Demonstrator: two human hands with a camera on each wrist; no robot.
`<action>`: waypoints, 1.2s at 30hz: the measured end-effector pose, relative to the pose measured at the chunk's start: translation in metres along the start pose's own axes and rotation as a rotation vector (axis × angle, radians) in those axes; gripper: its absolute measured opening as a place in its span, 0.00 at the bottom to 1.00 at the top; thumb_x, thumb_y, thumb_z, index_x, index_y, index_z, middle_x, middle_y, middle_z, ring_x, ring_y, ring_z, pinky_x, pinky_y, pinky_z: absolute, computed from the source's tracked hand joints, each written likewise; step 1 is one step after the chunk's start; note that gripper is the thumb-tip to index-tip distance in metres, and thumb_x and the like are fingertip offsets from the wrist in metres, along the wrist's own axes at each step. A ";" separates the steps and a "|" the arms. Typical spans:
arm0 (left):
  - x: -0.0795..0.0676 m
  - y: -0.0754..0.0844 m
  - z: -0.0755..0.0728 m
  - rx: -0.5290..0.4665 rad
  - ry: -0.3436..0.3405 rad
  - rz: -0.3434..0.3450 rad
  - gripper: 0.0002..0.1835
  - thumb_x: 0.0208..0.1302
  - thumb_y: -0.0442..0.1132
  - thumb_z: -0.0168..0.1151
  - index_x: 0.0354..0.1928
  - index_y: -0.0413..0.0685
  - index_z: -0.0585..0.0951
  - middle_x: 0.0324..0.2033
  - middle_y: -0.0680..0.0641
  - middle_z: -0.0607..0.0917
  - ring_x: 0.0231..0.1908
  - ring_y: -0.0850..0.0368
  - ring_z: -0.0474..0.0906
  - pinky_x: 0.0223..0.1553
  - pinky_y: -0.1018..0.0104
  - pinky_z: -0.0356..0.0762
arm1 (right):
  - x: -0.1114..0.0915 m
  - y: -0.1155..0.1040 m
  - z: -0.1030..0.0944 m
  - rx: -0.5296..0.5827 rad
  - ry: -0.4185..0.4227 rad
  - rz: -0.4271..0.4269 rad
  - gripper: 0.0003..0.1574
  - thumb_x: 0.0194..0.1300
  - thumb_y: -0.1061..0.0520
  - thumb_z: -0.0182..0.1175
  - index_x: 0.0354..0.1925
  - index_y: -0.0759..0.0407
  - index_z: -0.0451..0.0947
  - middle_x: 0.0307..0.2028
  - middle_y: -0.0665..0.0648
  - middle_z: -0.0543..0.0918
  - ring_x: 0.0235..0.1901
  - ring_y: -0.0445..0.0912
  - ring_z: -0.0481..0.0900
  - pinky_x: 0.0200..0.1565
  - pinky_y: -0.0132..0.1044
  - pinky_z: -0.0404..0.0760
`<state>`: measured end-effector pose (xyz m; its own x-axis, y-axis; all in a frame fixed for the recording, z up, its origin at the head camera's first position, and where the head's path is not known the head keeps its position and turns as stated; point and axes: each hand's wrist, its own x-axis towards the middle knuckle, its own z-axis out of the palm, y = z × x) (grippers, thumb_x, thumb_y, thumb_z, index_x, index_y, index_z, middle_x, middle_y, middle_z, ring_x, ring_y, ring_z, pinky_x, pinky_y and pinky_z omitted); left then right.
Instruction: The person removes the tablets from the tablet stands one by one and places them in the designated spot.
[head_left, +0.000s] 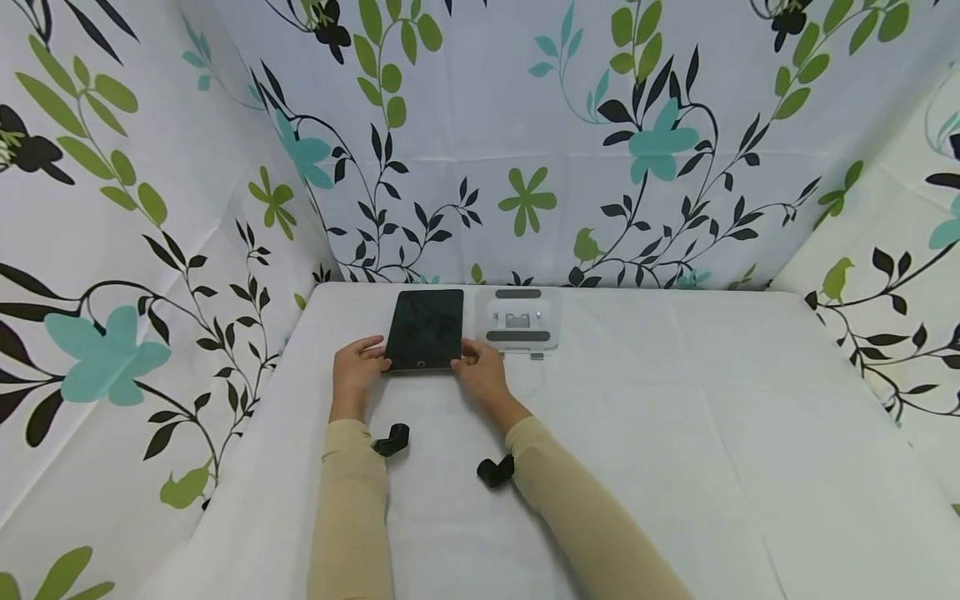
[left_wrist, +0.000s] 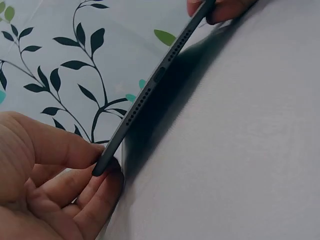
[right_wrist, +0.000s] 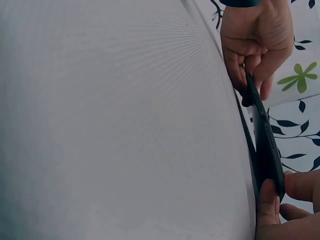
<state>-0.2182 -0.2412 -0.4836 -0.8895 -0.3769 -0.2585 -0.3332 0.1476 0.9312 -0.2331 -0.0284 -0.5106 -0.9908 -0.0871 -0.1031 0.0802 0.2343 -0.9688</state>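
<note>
A dark tablet [head_left: 426,329] with a round home button faces up near the table's back edge. My left hand [head_left: 357,371] pinches its near left corner, thumb on top and fingers beneath, as the left wrist view shows. At the near right corner, my right hand [head_left: 482,372] pinches it the same way. Seen from the left wrist, the tablet's edge [left_wrist: 145,97] shows a port between rows of small holes, and this edge is raised off the cloth with a shadow below. Just right of the tablet lies a white-and-grey stand [head_left: 518,319] with dark pads.
White cloth covers the table [head_left: 637,433]. A curtain [head_left: 525,142] with a leaf and flower print hangs behind and along both sides. Small black cameras [head_left: 392,440] sit at the wrists over the beige sleeves.
</note>
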 end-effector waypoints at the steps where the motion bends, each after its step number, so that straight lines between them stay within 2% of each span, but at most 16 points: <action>1: -0.001 0.001 0.001 0.031 0.014 0.010 0.28 0.64 0.25 0.63 0.67 0.44 0.78 0.61 0.38 0.83 0.62 0.46 0.80 0.52 0.67 0.80 | 0.000 0.001 0.000 -0.008 0.006 -0.002 0.31 0.67 0.63 0.65 0.67 0.65 0.75 0.59 0.63 0.82 0.55 0.52 0.80 0.59 0.45 0.81; 5: -0.003 0.003 0.007 0.187 0.049 0.071 0.24 0.65 0.35 0.65 0.64 0.45 0.81 0.59 0.38 0.85 0.59 0.43 0.82 0.60 0.53 0.80 | 0.001 0.003 -0.001 -0.038 0.030 -0.015 0.29 0.66 0.62 0.66 0.64 0.65 0.77 0.54 0.61 0.84 0.52 0.51 0.82 0.56 0.44 0.82; 8: -0.004 0.004 0.010 0.296 0.042 0.108 0.24 0.68 0.42 0.63 0.65 0.46 0.80 0.59 0.37 0.85 0.60 0.41 0.81 0.62 0.47 0.79 | 0.000 0.005 -0.002 -0.083 0.036 -0.028 0.28 0.66 0.58 0.67 0.63 0.64 0.79 0.52 0.60 0.85 0.50 0.49 0.83 0.54 0.43 0.83; 14: -0.006 0.007 0.013 0.404 0.025 0.148 0.24 0.70 0.44 0.61 0.66 0.45 0.79 0.61 0.33 0.82 0.62 0.38 0.78 0.61 0.45 0.79 | -0.007 0.003 0.001 -0.152 0.014 -0.060 0.26 0.67 0.56 0.66 0.62 0.61 0.80 0.56 0.61 0.86 0.55 0.51 0.84 0.59 0.47 0.82; 21: -0.008 0.011 0.014 0.445 0.001 0.148 0.26 0.72 0.46 0.59 0.68 0.44 0.76 0.64 0.32 0.79 0.65 0.36 0.75 0.63 0.43 0.77 | -0.013 -0.001 0.005 -0.218 0.037 -0.103 0.25 0.65 0.57 0.66 0.61 0.57 0.83 0.50 0.59 0.89 0.53 0.52 0.86 0.58 0.49 0.82; 30: -0.021 0.021 0.024 0.724 -0.097 0.220 0.32 0.72 0.45 0.58 0.72 0.37 0.69 0.71 0.31 0.71 0.72 0.32 0.65 0.72 0.39 0.66 | -0.017 -0.007 0.003 -0.282 0.016 -0.143 0.24 0.67 0.56 0.64 0.60 0.59 0.83 0.47 0.60 0.88 0.44 0.49 0.82 0.48 0.47 0.83; 33: -0.025 0.024 0.029 0.770 -0.100 0.216 0.35 0.73 0.45 0.58 0.75 0.36 0.64 0.71 0.29 0.70 0.71 0.31 0.67 0.70 0.38 0.68 | -0.017 -0.007 0.001 -0.287 0.009 -0.145 0.23 0.67 0.56 0.64 0.59 0.60 0.83 0.47 0.60 0.88 0.46 0.51 0.84 0.48 0.47 0.83; 36: -0.028 0.025 0.032 0.780 -0.093 0.226 0.39 0.73 0.48 0.58 0.78 0.36 0.57 0.71 0.28 0.68 0.71 0.28 0.65 0.70 0.36 0.68 | -0.016 -0.009 -0.003 -0.281 -0.036 -0.125 0.23 0.69 0.56 0.63 0.60 0.60 0.82 0.52 0.61 0.87 0.52 0.54 0.84 0.52 0.50 0.84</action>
<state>-0.2118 -0.1982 -0.4612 -0.9721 -0.1894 -0.1387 -0.2343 0.8178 0.5256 -0.2180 -0.0264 -0.4999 -0.9863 -0.1651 0.0003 -0.0801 0.4775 -0.8750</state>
